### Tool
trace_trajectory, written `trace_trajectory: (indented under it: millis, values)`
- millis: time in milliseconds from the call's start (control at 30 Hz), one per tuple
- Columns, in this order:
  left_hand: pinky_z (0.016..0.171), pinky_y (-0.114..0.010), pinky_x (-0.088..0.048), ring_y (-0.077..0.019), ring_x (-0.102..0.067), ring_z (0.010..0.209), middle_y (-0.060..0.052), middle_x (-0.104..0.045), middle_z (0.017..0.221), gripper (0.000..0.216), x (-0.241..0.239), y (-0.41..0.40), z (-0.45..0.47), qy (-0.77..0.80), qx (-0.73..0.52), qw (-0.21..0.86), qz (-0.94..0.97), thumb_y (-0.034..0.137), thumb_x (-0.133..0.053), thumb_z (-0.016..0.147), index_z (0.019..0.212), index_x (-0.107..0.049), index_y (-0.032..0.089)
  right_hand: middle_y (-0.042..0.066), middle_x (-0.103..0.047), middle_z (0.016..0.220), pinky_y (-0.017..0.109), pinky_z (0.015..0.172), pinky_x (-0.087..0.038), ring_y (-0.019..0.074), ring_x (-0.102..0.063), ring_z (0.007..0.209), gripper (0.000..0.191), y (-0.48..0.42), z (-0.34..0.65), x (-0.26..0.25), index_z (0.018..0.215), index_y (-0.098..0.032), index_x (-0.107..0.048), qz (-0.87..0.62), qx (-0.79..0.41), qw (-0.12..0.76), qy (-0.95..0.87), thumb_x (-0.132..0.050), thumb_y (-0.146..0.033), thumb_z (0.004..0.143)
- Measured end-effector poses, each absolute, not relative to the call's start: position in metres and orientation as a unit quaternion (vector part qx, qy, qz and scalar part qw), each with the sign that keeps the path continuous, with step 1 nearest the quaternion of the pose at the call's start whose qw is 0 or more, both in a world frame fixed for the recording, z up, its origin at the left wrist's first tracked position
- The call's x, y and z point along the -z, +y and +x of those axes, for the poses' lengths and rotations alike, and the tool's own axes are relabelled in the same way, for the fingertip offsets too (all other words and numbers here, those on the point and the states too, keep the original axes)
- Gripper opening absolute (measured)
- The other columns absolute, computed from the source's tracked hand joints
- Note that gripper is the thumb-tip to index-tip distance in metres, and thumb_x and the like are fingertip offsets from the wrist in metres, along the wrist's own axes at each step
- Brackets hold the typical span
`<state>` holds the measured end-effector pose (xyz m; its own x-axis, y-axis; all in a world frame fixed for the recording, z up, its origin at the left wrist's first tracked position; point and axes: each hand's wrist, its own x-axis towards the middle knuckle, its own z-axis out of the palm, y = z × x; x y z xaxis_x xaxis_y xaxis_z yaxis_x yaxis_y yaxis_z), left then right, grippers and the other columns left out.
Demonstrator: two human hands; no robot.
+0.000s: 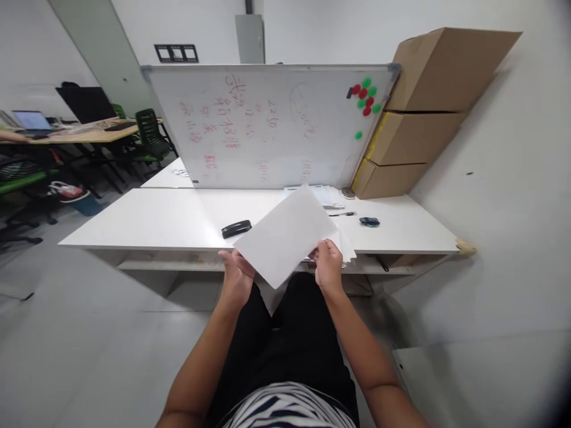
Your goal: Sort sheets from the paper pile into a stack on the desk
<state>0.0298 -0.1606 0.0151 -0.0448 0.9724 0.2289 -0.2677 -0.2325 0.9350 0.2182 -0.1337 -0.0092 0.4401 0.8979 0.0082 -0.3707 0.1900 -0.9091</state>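
Observation:
A white sheet of paper (285,235) is held up, tilted, over the front edge of the white table (156,220). My left hand (237,278) grips its lower left edge, fingers closed under it. My right hand (327,265) pinches its right edge, just above a stack of white sheets (348,249) lying on the table edge. A black stapler (236,228) lies on the table just left of the held sheet.
A whiteboard (267,125) with faint red writing and red and green magnets (366,98) leans at the table's back. Stacked cardboard boxes (423,113) stand at the right. Pens (343,213), a small dark object (369,222) and more paper lie behind. Desks, green chairs and a laptop stand far left.

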Motion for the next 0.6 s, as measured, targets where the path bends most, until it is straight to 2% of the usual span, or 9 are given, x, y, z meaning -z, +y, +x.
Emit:
trace_trajectory:
  millis: [33, 67, 133, 200, 333, 467, 600]
  values:
    - [0.077, -0.037, -0.055, -0.0234, -0.065, 0.1, -0.01, -0.068, 0.107, 0.078, -0.015, -0.166, 0.026, 0.371, -0.625, 0.489, 0.482, 0.08, -0.016, 0.081, 0.115, -0.062, 0.026, -0.007, -0.059, 0.061, 0.023, 0.056, -0.051, 0.0107, -0.058, 0.055, 0.018, -0.135, 0.217, 0.011, 0.069, -0.022, -0.048, -0.454, -0.45, 0.716, -0.282, -0.058, -0.036, 0.074]
    - [0.077, -0.037, -0.054, -0.023, -0.066, 0.097, -0.009, -0.069, 0.104, 0.07, -0.013, -0.17, 0.023, 0.38, -0.629, 0.469, 0.49, 0.078, -0.027, 0.082, 0.112, -0.063, 0.026, -0.007, -0.06, 0.061, 0.024, 0.056, -0.051, 0.0109, -0.059, 0.055, 0.018, -0.136, 0.216, 0.013, 0.069, -0.022, -0.048, -0.452, -0.456, 0.715, -0.277, -0.059, -0.035, 0.074]
    - [0.078, -0.035, -0.053, -0.0215, -0.066, 0.091, -0.006, -0.07, 0.097, 0.046, -0.008, -0.175, 0.019, 0.41, -0.639, 0.413, 0.503, 0.065, -0.055, 0.08, 0.102, -0.067, 0.027, -0.006, -0.06, 0.061, 0.024, 0.057, -0.052, 0.0115, -0.06, 0.056, 0.018, -0.139, 0.213, 0.015, 0.069, -0.022, -0.05, -0.449, -0.464, 0.714, -0.271, -0.061, -0.035, 0.073]
    - [0.074, -0.032, -0.052, -0.0193, -0.065, 0.083, -0.003, -0.07, 0.088, 0.029, -0.005, -0.177, 0.016, 0.437, -0.648, 0.366, 0.505, 0.051, -0.066, 0.078, 0.091, -0.07, 0.026, -0.006, -0.06, 0.06, 0.025, 0.059, -0.053, 0.0119, -0.061, 0.058, 0.019, -0.143, 0.211, 0.016, 0.068, -0.023, -0.051, -0.44, -0.471, 0.714, -0.271, -0.063, -0.036, 0.073]
    - [0.057, -0.028, -0.045, -0.0148, -0.056, 0.06, 0.001, -0.062, 0.064, 0.025, -0.007, -0.175, 0.009, 0.48, -0.643, 0.319, 0.504, 0.048, -0.065, 0.08, 0.075, -0.069, 0.024, -0.006, -0.061, 0.062, 0.03, 0.065, -0.056, 0.0122, -0.062, 0.06, 0.023, -0.15, 0.217, 0.018, 0.069, -0.023, -0.054, -0.412, -0.487, 0.711, -0.294, -0.071, -0.038, 0.069]
    - [0.054, -0.026, -0.04, -0.0125, -0.05, 0.055, 0.002, -0.055, 0.057, 0.031, -0.015, -0.17, 0.001, 0.506, -0.626, 0.272, 0.527, 0.047, -0.065, 0.079, 0.062, -0.063, 0.022, -0.002, -0.067, 0.081, 0.034, 0.076, -0.057, 0.0146, -0.066, 0.076, 0.029, -0.146, 0.242, 0.018, 0.086, -0.024, -0.063, -0.405, -0.467, 0.691, -0.375, -0.079, -0.036, 0.065]
    - [0.053, -0.023, -0.035, -0.0097, -0.044, 0.052, 0.004, -0.049, 0.053, 0.037, -0.024, -0.166, 0.0, 0.513, -0.624, 0.222, 0.545, 0.047, -0.062, 0.082, 0.058, -0.055, 0.019, 0.003, -0.07, 0.1, 0.036, 0.084, -0.054, 0.0182, -0.066, 0.093, 0.044, -0.141, 0.269, 0.013, 0.103, -0.024, -0.062, -0.408, -0.43, 0.68, -0.433, -0.081, -0.036, 0.065]
